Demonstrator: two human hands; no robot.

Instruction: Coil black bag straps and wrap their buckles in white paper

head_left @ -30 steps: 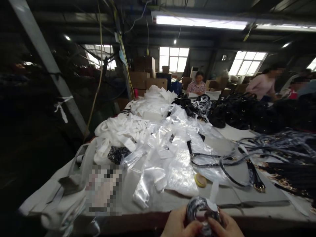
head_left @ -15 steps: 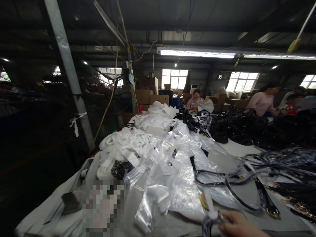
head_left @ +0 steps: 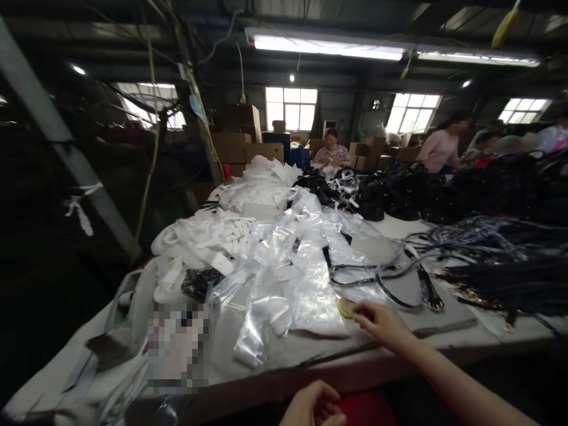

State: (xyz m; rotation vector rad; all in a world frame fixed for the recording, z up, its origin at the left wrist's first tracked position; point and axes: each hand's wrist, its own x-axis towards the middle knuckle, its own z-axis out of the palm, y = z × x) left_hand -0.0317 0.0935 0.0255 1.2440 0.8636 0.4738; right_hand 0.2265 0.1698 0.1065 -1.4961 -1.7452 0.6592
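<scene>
My right hand point(head_left: 376, 322) reaches over the front of the table, its thumb and fingertips closed at the edge of a small yellow roll of tape point(head_left: 342, 308). The roll lies beside clear plastic bags point(head_left: 310, 290) spread across the table. Below the table's front edge, my left hand point(head_left: 313, 405) has loosely curled fingers with a gap to the thumb, and nothing shows in it. To the right of the tape lies a black strap point(head_left: 393, 296) with a gold buckle point(head_left: 437, 305).
White strips point(head_left: 208, 234) are heaped left of the bags. Many black straps point(head_left: 501, 272) cover the right side, with black bags point(head_left: 408, 192) behind. A slanted metal post point(head_left: 66, 148) stands at left. Across the table sits a person point(head_left: 332, 152); others work further right.
My right hand no longer has the plastic-wrapped strap it held and is now at the yellow roll. My left hand has come into view. The view has tilted down and turned right.
</scene>
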